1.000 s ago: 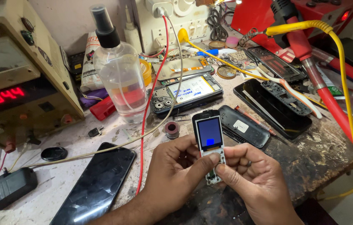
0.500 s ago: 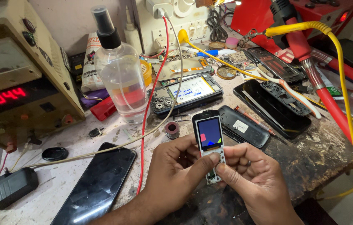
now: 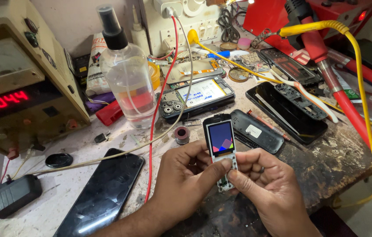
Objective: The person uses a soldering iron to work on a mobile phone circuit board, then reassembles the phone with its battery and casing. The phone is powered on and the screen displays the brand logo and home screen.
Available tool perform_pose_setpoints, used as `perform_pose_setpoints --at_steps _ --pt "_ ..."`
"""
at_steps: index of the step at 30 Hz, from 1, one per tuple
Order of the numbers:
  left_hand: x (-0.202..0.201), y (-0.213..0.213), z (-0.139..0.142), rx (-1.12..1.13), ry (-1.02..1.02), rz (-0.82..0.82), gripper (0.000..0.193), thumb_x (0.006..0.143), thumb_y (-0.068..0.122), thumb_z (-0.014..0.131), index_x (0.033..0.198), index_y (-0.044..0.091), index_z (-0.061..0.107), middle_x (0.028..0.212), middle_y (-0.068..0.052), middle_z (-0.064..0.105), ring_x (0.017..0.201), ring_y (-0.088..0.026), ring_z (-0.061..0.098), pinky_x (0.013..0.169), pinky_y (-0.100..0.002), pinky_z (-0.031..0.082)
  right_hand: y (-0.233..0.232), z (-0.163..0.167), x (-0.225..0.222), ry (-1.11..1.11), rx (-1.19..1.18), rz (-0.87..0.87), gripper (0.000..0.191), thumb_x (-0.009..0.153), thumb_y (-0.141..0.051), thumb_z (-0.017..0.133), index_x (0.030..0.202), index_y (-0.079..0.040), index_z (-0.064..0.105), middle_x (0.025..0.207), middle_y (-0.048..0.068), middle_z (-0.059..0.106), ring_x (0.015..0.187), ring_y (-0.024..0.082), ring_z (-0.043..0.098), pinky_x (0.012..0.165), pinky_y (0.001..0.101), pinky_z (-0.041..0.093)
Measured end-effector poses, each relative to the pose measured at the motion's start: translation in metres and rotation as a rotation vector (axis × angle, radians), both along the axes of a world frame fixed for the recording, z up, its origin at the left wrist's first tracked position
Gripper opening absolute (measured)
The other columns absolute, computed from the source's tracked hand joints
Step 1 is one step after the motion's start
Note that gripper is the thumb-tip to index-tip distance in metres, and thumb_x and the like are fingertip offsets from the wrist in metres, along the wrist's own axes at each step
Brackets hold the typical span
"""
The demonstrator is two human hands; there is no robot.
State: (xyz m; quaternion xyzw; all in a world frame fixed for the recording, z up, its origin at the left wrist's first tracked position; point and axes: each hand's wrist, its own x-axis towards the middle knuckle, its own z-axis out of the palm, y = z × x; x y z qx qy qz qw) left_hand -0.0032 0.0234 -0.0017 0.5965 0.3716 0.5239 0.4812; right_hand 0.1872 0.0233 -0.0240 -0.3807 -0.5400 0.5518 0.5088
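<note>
Left hand (image 3: 186, 175): closed on the phone (image 3: 221, 147), thumb on its keypad.
Right hand (image 3: 260, 184): grips the phone's lower end.
Phone: upright above the bench (image 3: 317, 162), screen lit.
Nearby: spray bottle (image 3: 124, 74); black smartphone (image 3: 102, 193).

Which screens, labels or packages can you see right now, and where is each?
Small phone, held in both hands: lit screen, coloured shapes.
Power supply, far left: red digit display.
Opened phone, bench centre: white label.
Black cover, beside held phone: small white sticker.
White pouch, behind spray bottle: dark print.
</note>
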Motion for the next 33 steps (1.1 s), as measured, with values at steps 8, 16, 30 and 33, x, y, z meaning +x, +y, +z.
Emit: perform_pose_setpoints --at_steps 8,16,30,33 --pt "0.000 -0.001 0.002 -0.008 0.005 0.016 0.012 0.090 0.016 0.077 0.094 0.005 0.077 0.070 0.005 0.067 0.063 0.000 0.056 0.056 -0.019 0.045 0.000 -0.003 0.001 0.024 0.035 0.015 0.022 0.090 0.002 0.070 0.112 0.006 0.069 0.097 0.012 0.076 0.084 0.012 0.069 0.071 0.0281 0.058" --pt "0.001 0.000 -0.001 0.023 0.017 0.035 0.013 0.089 0.017 0.079 0.090 0.004 0.076 0.069 0.005 0.067 0.063 0.000 0.056 0.056 -0.020 0.044 -0.001 -0.001 0.000 -0.036 -0.033 -0.022 0.019 0.089 -0.002 0.070 0.107 0.003 0.070 0.095 0.010 0.077 0.082 0.011 0.072 0.068 0.0294 0.060" --pt "0.000 -0.002 -0.001 -0.041 0.018 0.041 0.013 0.088 0.017 0.079 0.092 0.005 0.077 0.068 0.004 0.066 0.062 0.000 0.057 0.055 -0.020 0.046 0.004 -0.018 0.006 0.017 -0.024 -0.024 0.022 0.086 0.004 0.073 0.108 0.004 0.068 0.094 0.009 0.076 0.081 0.011 0.070 0.069 0.0287 0.059" --pt "0.000 -0.002 -0.001 -0.033 0.000 0.027 0.013 0.089 0.017 0.079 0.092 0.004 0.077 0.069 0.004 0.066 0.062 0.000 0.056 0.055 -0.019 0.045 0.005 -0.020 0.007 0.027 -0.018 -0.019 0.022 0.085 0.004 0.072 0.107 0.004 0.068 0.094 0.009 0.076 0.080 0.011 0.071 0.069 0.0287 0.060"
